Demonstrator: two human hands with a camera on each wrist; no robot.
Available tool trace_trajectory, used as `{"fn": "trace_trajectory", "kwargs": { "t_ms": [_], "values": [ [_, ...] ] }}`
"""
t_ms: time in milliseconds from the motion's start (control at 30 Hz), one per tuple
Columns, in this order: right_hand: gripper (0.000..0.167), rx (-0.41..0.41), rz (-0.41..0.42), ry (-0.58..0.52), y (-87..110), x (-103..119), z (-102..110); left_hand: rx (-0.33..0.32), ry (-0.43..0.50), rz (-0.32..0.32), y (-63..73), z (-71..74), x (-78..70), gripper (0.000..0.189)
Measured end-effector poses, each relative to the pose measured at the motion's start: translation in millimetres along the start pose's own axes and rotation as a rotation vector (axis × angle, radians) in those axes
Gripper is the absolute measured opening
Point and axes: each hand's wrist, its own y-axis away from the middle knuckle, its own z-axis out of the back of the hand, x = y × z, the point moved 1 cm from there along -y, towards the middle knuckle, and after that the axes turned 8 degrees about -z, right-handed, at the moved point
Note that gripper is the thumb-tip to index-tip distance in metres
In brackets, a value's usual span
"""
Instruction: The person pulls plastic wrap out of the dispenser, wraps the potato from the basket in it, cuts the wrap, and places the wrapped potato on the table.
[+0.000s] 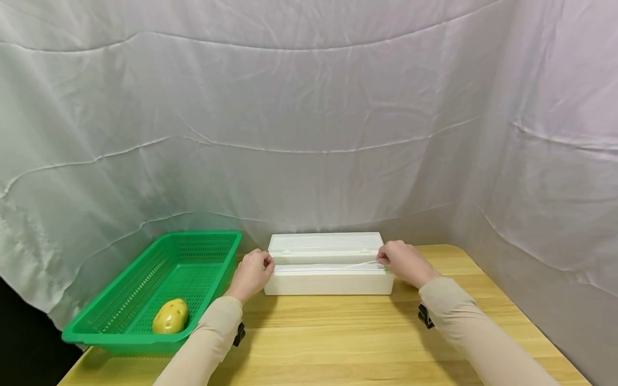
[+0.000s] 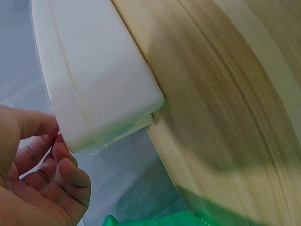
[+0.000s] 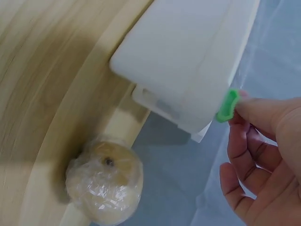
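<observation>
A long white cling film dispenser (image 1: pixel 328 284) stands on the table, its lid (image 1: pixel 325 240) raised at the back. My left hand (image 1: pixel 252 273) pinches the cling film at the box's left end, thumb against curled fingers. At the right end my right hand (image 1: pixel 404 261) pinches the film's other side, from which a thin raised fold of cling film (image 1: pixel 359 264) slants down leftward. Close by the right thumb in the right wrist view sits a green slide cutter (image 3: pixel 227 106). The film between the left fingertips is mostly hidden.
A green plastic basket (image 1: pixel 232 252) stands at the left with a yellow, brown-spotted potato (image 1: pixel 171 316) inside. Beside the dispenser's right end lies a round, pale yellow item wrapped in clear film (image 3: pixel 106 181). Grey cloth (image 1: pixel 314 182) hangs behind the wooden table (image 1: pixel 338 338).
</observation>
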Motion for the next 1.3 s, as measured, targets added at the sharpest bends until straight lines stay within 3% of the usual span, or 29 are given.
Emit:
{"fn": "trace_trajectory", "kwargs": {
  "t_ms": [167, 400, 633, 1000, 1300],
  "values": [
    [0.037, -0.029, 0.018, 0.051, -0.2, -4.4, -3.7, -0.008, -0.015, -0.007, 0.6, 0.3, -1.0, 0.016],
    [0.030, -0.047, 0.002, 0.042, -3.2, -11.2, -6.7, 0.018, -0.032, 0.011, -1.1, 2.3, -3.3, 0.017],
    [0.014, -0.011, -0.018, -0.052, -4.3, -9.8, -3.9, 0.048, -0.027, 0.020, -2.3, 2.2, -3.9, 0.017],
    [0.013, 0.005, -0.071, -0.125, -3.4, -14.3, -4.9, 0.064, -0.030, 0.015, -3.1, 5.2, -5.5, 0.020],
    [0.012, -0.013, -0.156, -0.320, -0.2, -18.3, 1.3, 0.087, -0.025, 0.034, -5.2, 11.3, -7.9, 0.019]
  ]
}}
